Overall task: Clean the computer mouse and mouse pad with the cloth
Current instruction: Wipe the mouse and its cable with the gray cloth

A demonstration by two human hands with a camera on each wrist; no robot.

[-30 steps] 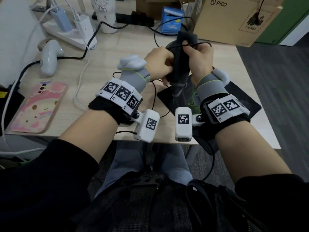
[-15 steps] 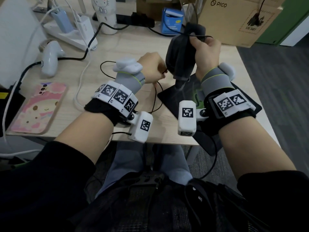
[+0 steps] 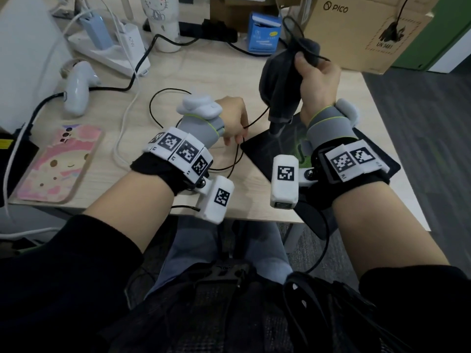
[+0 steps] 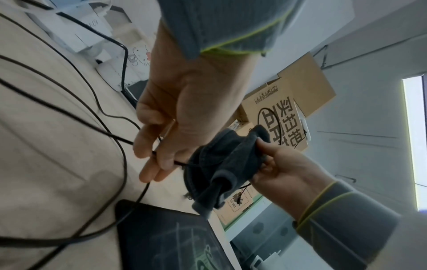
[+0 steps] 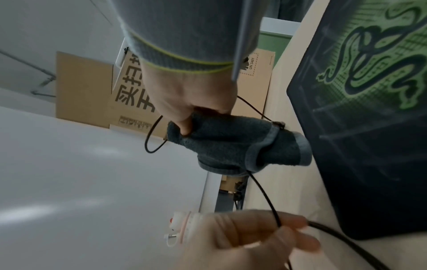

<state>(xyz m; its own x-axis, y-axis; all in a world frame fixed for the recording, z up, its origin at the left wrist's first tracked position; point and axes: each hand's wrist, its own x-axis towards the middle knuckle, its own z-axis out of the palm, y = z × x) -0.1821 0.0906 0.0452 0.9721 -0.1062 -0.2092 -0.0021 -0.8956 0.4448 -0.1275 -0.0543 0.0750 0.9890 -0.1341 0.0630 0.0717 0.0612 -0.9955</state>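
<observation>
Head view has your right hand (image 3: pixel 318 85) up in the upper right of the frame, fingers clamped round the grey cloth (image 3: pixel 280 82), which is bunched into a bundle hanging well above the mouse pad (image 3: pixel 262 149). Thin black cable (image 3: pixel 257 118) runs out of that bundle down to your left hand (image 3: pixel 232 118) at centre frame, and the left wrist view shows thumb and fingers (image 4: pixel 148 146) pinching the cable just beside the cloth. The mouse itself you can't see anywhere; it may be wrapped inside the cloth, but that's a guess. The pad lies flat on the desk (image 3: pixel 107 179) at centre right, green logo showing in the right wrist view at upper right.

Looks like you're on the cable-wiping step, with the pad not yet wiped. Next move calls for steady tension from the left pinch while the cloth slides along the cable, then bring the cloth down flat onto the pad.
</observation>
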